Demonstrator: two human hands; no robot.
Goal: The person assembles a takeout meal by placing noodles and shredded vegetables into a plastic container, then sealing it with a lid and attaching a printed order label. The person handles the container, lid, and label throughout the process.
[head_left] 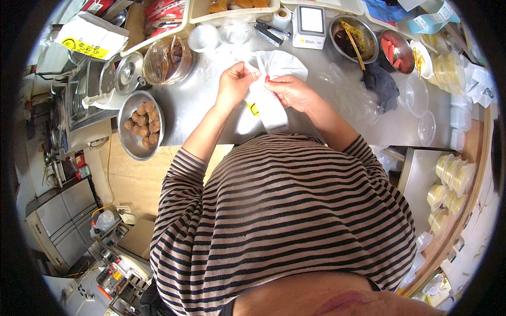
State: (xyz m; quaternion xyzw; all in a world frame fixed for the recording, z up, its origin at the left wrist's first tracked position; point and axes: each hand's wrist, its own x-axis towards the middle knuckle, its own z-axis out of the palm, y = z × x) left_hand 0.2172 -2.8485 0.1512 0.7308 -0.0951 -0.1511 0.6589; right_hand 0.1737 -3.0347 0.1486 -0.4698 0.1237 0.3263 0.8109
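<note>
A white bag [273, 113] with a yellow printed patch stands on the steel counter right in front of my body. Above it, my left hand [235, 83] is closed in a pinch on a white strip at the bag's top. My right hand [296, 94] pinches the same top part from the right side. A small red spot [267, 78] shows at its fingertips; whether it is a tie or something else is too small to tell. Bunched white plastic [287, 64] spreads just beyond the hands. The bag's contents are hidden.
Left on the counter is a steel bowl [125, 138] of brown balls. Behind stand a lidded clear tub [169, 59], a black stapler [270, 33] and a white scale-like device [309, 29]. To the right are a steel bowl with chopsticks [337, 50], a dark cloth [380, 87] and clear lids [414, 96].
</note>
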